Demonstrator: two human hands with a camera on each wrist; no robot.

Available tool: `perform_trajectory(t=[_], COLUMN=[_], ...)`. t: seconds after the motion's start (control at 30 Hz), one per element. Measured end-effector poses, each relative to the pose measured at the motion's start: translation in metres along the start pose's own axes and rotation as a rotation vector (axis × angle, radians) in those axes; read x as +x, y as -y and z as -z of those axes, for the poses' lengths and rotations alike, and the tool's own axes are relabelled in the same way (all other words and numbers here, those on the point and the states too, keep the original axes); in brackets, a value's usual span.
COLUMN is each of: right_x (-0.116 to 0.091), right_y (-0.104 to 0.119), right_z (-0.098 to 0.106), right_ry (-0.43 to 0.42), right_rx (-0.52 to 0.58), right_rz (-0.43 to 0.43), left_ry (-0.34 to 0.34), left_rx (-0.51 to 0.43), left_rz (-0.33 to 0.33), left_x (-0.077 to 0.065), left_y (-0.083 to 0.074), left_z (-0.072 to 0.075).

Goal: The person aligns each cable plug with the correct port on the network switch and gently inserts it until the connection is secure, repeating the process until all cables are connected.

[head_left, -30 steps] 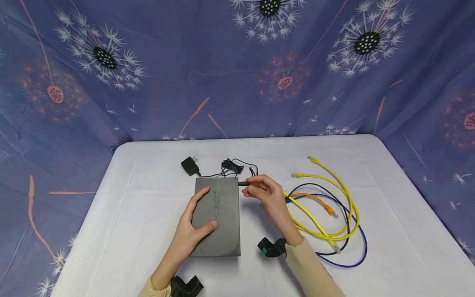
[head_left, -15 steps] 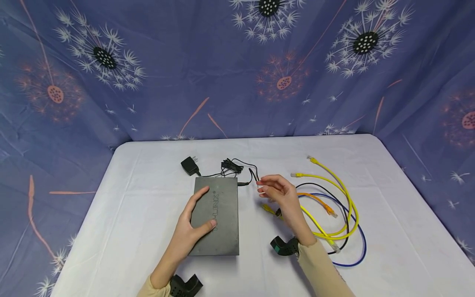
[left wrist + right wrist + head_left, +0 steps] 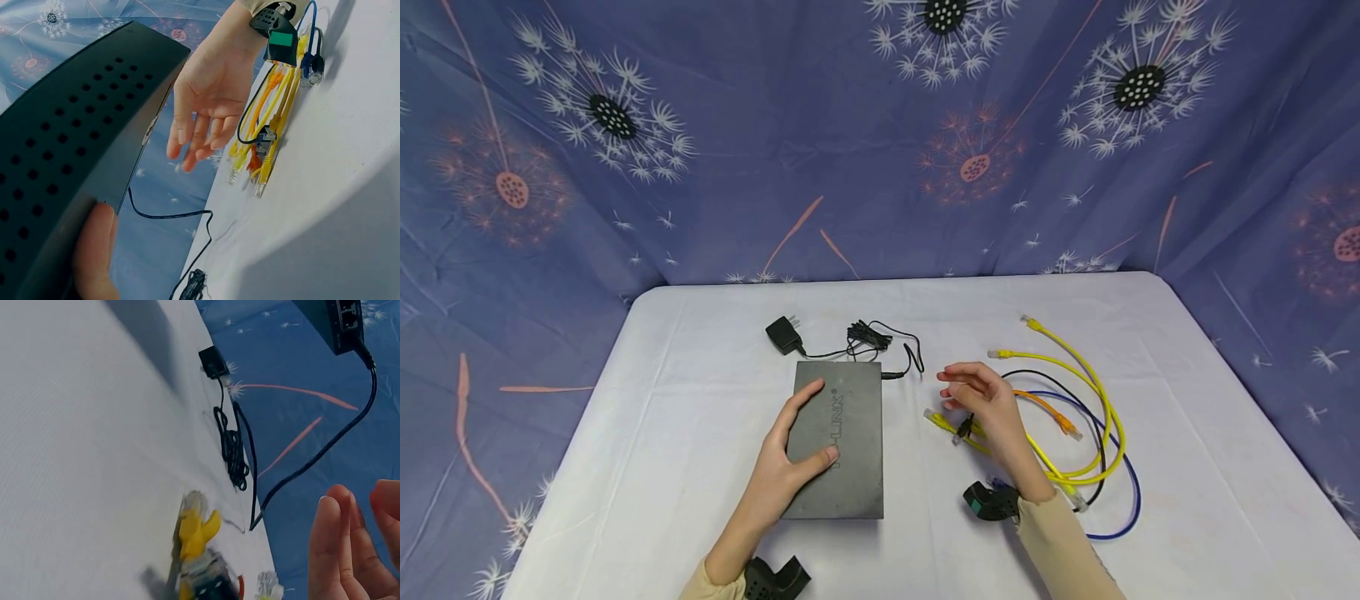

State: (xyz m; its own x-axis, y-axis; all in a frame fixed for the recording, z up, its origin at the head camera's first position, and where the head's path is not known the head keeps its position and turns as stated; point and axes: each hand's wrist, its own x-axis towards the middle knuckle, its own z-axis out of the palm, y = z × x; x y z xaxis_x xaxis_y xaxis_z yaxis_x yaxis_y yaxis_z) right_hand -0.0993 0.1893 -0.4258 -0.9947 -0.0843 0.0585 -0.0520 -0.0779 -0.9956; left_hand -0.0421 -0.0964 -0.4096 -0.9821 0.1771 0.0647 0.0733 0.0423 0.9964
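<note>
My left hand (image 3: 782,462) grips a dark grey network switch (image 3: 859,442) by its left side, thumb across the "-LINK" lettering. The switch is raised off the table in the left wrist view, which shows its vented side. A thin black power cord (image 3: 312,459) runs into the switch's port end at the far right corner; its plug (image 3: 892,376) sits against that edge. To the right of the switch my right hand (image 3: 992,408) hovers with loosely bent fingers (image 3: 328,544) and nothing between them. Yellow cable ends with clear connectors (image 3: 934,418) lie below that hand.
The black wall adapter (image 3: 784,335) and its bundled cord (image 3: 868,335) lie behind the switch. On the right is a loose loop of network cables: yellow (image 3: 1116,417), orange (image 3: 1063,423), blue (image 3: 1138,500) and black (image 3: 1102,433). Patterned cloth (image 3: 880,167) hangs behind the table.
My right hand has let go of the power plug and moved right and slightly toward me. The plug stays at the switch. My left hand keeps its hold.
</note>
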Motion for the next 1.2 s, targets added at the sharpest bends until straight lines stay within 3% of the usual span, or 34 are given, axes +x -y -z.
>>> perform_trajectory(t=[0.27,1.2], right_x=[-0.002,0.005], right_y=[-0.008,-0.019], right_z=[0.008,0.013], right_ry=[-0.042,-0.099], right_rx=[-0.058,-0.044], right_rz=[-0.032,-0.173], left_ry=[-0.01,-0.006], left_rx=[0.004,0.021], left_rz=[0.001,0.006], left_x=[-0.001,-0.002], left_y=[0.002,0.009], left_z=[0.001,0.0])
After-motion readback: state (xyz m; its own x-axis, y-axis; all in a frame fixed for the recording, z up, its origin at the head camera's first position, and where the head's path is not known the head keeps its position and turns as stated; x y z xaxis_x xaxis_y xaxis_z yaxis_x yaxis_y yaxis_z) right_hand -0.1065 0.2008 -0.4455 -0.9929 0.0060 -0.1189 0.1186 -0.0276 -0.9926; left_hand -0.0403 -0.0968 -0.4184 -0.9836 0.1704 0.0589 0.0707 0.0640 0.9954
